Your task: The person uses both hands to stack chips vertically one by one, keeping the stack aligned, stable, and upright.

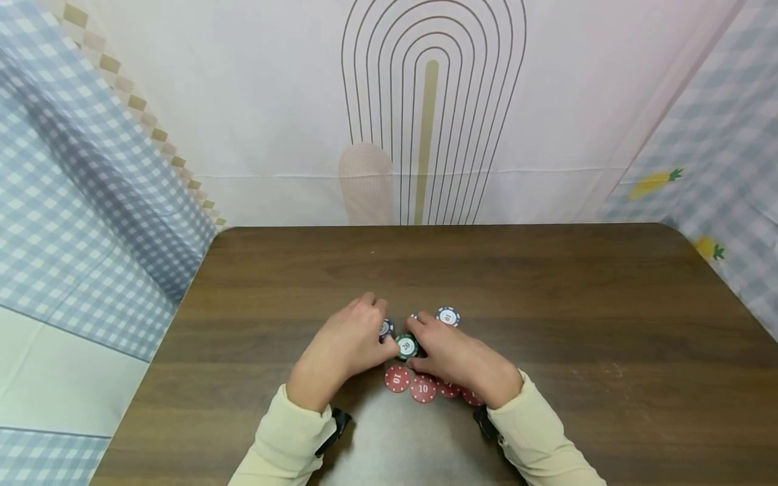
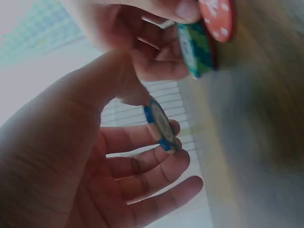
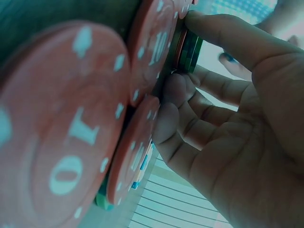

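Note:
My left hand [image 1: 349, 337] pinches a blue-and-white poker chip [image 2: 160, 124] between thumb and fingertips, the other fingers spread. In the head view this chip [image 1: 385, 329] shows beside the thumb. Just to its right, a green poker chip [image 1: 406, 346] marked 20 lies face up. My right hand [image 1: 450, 351] grips the green chip by its edges, thumb on the near side and fingers on the far side. In the right wrist view the green chip [image 3: 191, 51] shows edge-on, with a thin red edge against it.
Red chips marked 10 [image 1: 423, 389] lie in a row in front of the hands, some partly under the right forearm. A blue chip [image 1: 448, 316] lies beyond the right hand, another mostly hidden by its fingers. The wooden table [image 1: 547, 283] meets a patterned cloth [image 1: 273, 135] behind.

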`<state>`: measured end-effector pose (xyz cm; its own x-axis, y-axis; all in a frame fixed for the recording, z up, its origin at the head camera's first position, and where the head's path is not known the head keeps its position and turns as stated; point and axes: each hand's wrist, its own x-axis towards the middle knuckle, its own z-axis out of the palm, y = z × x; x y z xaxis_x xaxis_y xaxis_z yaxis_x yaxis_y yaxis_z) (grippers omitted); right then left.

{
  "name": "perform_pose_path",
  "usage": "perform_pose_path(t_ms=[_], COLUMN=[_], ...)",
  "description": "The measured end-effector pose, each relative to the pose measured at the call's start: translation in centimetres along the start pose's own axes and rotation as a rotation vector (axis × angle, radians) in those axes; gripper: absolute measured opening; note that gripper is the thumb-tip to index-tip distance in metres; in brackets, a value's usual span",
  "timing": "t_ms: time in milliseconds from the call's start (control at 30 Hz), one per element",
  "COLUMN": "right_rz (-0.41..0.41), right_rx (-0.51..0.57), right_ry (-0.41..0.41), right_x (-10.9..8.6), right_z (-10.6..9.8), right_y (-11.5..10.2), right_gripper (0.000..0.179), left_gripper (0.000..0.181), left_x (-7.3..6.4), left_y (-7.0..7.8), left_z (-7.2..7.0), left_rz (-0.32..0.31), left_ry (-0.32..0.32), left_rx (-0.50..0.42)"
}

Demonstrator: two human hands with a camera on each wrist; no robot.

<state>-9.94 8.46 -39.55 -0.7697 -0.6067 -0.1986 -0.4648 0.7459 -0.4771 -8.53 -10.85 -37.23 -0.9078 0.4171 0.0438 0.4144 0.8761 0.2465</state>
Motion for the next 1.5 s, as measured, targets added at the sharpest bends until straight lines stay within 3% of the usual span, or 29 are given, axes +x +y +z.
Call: perform_pose_path(t_ms=[100,233,567,767,1200,1500], right_rz=[-0.028,-0.078,-0.044,-0.078,-0.061,-0.035], right_rx=[0.003,-0.004,0.056,0.057,0.048,0.047], right_ry=[0.022,0.061,0.049,0.055,0.035,0.029], right_x=[-0.1,-0.3,-1.6,-1.3,-0.7,-0.4], right_z=[-0.2,-0.4,-0.1,0.1,0.2,0.1], right_y=[0.3,0.6,1.0,0.8,0.3,0.4], right_gripper=[0.031,0.026,0.030,0.024,0.029,0.031], left_gripper=[0.021,0.021,0.018,0.019,0.017,0.016], left_x=[0.2,0.4,0.2,-0.2,-0.5,-0.2], left_y=[0.8,1.8,4.3,4.1,3.3,3.3], left_z=[-0.6,-0.9,1.5,1.9,1.9,2.0], left_rz=[0.034,0.045,0.046,0.026,-0.019,-0.051], left_ry=[0.008,-0.033,-0.041,-0.011,-0.033,-0.005], left_rx=[-0.019,-0.031,-0.001,0.019,-0.078,-0.040])
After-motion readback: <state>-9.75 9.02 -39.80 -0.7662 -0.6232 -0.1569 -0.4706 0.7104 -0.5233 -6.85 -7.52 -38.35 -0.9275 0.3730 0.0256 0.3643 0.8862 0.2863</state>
